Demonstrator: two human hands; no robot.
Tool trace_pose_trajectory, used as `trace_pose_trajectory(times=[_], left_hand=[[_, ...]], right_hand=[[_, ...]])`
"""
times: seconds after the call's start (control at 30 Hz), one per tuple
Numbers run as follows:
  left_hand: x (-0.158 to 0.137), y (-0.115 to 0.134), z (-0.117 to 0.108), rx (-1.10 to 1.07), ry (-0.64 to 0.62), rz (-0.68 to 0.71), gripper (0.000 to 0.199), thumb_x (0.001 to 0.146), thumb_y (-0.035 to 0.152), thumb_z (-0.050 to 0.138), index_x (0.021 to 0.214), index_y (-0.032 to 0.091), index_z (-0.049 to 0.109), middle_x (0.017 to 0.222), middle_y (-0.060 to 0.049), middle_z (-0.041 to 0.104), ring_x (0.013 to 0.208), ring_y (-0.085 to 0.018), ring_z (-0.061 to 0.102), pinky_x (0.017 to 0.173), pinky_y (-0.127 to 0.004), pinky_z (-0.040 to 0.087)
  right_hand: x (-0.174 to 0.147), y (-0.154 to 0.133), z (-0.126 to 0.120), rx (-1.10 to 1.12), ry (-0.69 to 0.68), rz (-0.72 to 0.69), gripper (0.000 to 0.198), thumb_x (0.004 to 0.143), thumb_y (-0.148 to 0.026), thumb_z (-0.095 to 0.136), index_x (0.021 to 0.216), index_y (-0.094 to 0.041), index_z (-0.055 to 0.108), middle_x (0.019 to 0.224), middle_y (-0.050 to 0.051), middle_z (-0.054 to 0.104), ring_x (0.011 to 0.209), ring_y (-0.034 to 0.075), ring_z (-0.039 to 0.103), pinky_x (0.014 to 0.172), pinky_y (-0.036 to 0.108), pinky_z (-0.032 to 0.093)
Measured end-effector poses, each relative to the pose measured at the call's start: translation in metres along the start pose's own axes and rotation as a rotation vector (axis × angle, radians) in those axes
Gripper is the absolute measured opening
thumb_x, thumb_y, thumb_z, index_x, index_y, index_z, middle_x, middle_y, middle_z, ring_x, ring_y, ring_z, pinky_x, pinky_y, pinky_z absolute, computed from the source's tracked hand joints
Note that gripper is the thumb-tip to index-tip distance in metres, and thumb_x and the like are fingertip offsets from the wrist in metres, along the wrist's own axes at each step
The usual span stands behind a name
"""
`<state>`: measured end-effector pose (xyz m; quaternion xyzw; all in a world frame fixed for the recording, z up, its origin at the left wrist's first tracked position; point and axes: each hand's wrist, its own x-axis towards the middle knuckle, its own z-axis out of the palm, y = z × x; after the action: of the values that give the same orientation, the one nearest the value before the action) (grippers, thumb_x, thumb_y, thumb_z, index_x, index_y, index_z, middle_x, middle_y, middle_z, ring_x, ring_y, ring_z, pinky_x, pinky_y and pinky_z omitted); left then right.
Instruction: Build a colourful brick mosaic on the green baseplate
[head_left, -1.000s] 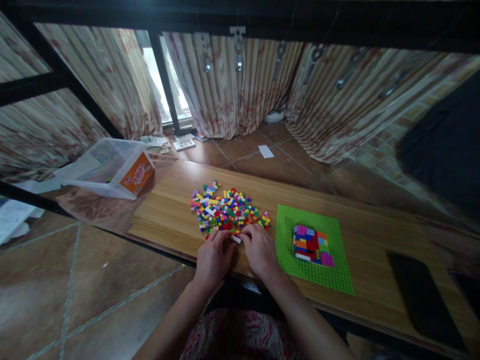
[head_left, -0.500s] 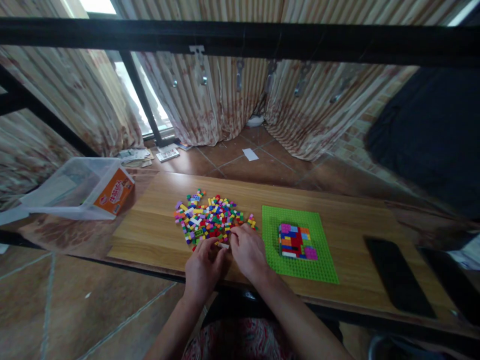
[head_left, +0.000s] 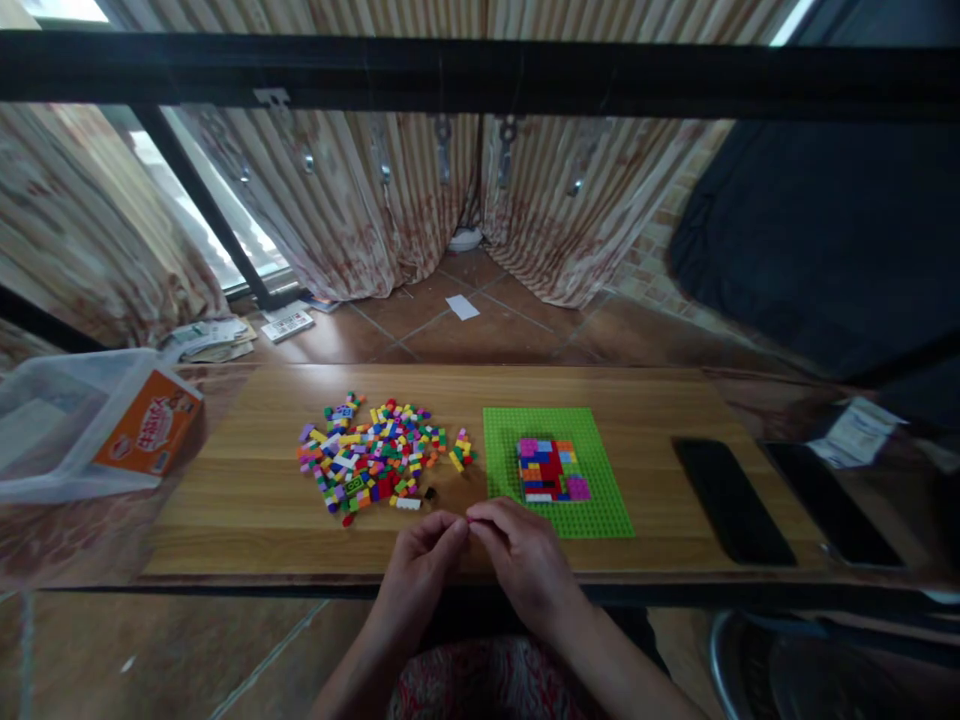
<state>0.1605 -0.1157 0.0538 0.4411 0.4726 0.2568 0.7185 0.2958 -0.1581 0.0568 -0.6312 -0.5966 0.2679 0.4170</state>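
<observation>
My left hand (head_left: pixel 421 560) and my right hand (head_left: pixel 525 555) meet above the front edge of the wooden board. Thumbs and fingers are pinched together on a tiny pinkish toy brick (head_left: pixel 470 518), mostly covered by the fingertips. A spread heap of mixed toy bricks (head_left: pixel 390 442) lies beyond my left hand, with a white brick (head_left: pixel 409 503) and a small black brick (head_left: pixel 430 493) at its near side. Beyond my right hand is a green studded baseplate (head_left: pixel 600 490), bearing a multicoloured block of joined bricks (head_left: pixel 551 470).
A clear plastic box (head_left: pixel 75 430) with an orange label stands at the left. Two dark flat slabs (head_left: pixel 731 500) (head_left: pixel 832 505) lie at the right, near a crumpled packet (head_left: pixel 855 432). A black rail (head_left: pixel 480 80) crosses above the far side, with curtains behind.
My hands have drawn back from the heap toward the board's front edge and come together on the tiny brick. The white brick now lies by the heap. The camera has turned right.
</observation>
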Motion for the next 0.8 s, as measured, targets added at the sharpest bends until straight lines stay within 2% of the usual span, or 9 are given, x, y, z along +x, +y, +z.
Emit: trace_pose_trajectory(times=[0.2, 0.33, 0.43, 0.57, 0.8], left_hand=[[0.006, -0.002, 0.023, 0.036, -0.088, 0.015, 0.034, 0.071, 0.047, 0.067, 0.070, 0.014, 0.061, 0.055, 0.006, 0.041, 0.052, -0.007, 0.030, 0.049, -0.020, 0.025], [0.010, -0.004, 0.029, 0.102, -0.088, 0.076, 0.030, 0.073, 0.043, 0.065, 0.068, 0.014, 0.061, 0.060, 0.003, 0.046, 0.059, -0.008, 0.037, 0.055, -0.020, 0.031], [0.013, -0.010, 0.027, 0.144, -0.062, 0.068, 0.029, 0.073, 0.042, 0.064, 0.070, 0.014, 0.062, 0.060, 0.003, 0.047, 0.057, -0.008, 0.036, 0.053, -0.020, 0.030], [0.016, -0.017, 0.022, 0.169, -0.024, 0.031, 0.028, 0.073, 0.042, 0.063, 0.071, 0.014, 0.061, 0.056, 0.005, 0.043, 0.052, -0.007, 0.033, 0.048, -0.020, 0.026], [0.017, -0.018, 0.020, 0.165, -0.024, 0.001, 0.028, 0.073, 0.042, 0.063, 0.074, 0.015, 0.060, 0.054, 0.006, 0.043, 0.049, -0.007, 0.034, 0.045, -0.019, 0.025]], right_hand=[[-0.011, 0.015, -0.027, -0.046, 0.016, 0.021, 0.015, 0.091, -0.019, 0.052, 0.090, -0.022, 0.066, 0.085, 0.001, 0.068, 0.078, 0.014, 0.063, 0.072, 0.025, 0.047], [0.004, 0.033, -0.055, -0.094, 0.202, 0.039, 0.013, 0.089, -0.026, 0.056, 0.085, -0.023, 0.069, 0.089, 0.002, 0.067, 0.085, 0.016, 0.062, 0.077, 0.029, 0.047], [0.023, 0.050, -0.070, -0.151, 0.315, 0.070, 0.014, 0.086, -0.032, 0.060, 0.083, -0.024, 0.071, 0.090, 0.003, 0.065, 0.088, 0.019, 0.060, 0.080, 0.033, 0.046], [0.040, 0.066, -0.074, -0.222, 0.305, 0.120, 0.013, 0.081, -0.033, 0.063, 0.079, -0.025, 0.073, 0.090, 0.003, 0.064, 0.093, 0.021, 0.057, 0.087, 0.038, 0.043], [0.047, 0.081, -0.070, -0.190, 0.273, 0.141, 0.008, 0.075, -0.034, 0.068, 0.074, -0.027, 0.073, 0.088, 0.002, 0.063, 0.090, 0.021, 0.057, 0.087, 0.039, 0.042]])
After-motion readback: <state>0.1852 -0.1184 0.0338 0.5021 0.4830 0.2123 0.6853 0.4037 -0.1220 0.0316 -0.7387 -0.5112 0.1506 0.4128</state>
